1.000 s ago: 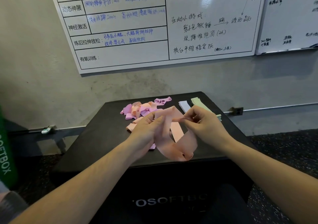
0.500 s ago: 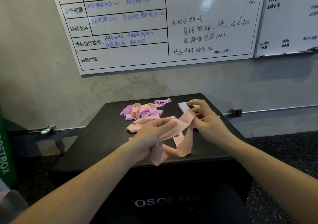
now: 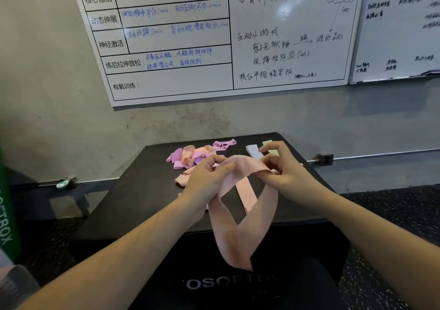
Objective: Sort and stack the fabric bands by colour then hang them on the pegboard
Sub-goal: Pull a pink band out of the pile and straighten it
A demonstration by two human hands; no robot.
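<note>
Both hands hold one peach band (image 3: pixel 242 216) up over the middle of the frame. The left hand (image 3: pixel 204 181) has its fingers curled round the band's upper left end; the right hand (image 3: pixel 283 169) pinches the upper right edge between thumb and fingertips. Each grip is closed on the cloth, and the band hangs between them as a twisted loop that drops past the near edge of the black box (image 3: pixel 123 205), which serves as the bench.

The sorting looks to be in its early part. A tangled pile (image 3: pixel 192 156) of pink, purple and peach bands lies unsorted at the upper middle of the box top. To its right, partly behind the right hand, a pale lilac strip (image 3: pixel 252 149) and a light green strip (image 3: pixel 269 144) lie flat side by side, perhaps the beginnings of colour stacks, though how many bands each holds cannot be told. A flat pink strip (image 3: pixel 247 195) shows through the loop, lying on the box. No pegboard is in view; only a whiteboard (image 3: pixel 181 81) fills the upper frame, so hanging is judged wholly undone.

For room: bare box top lies at the lower left and in front of the pile, enough to lay a stack. The right edge is close beside the right hand and the green strip, so a stack set there could slip off. The wall stands just behind the far edge.
</note>
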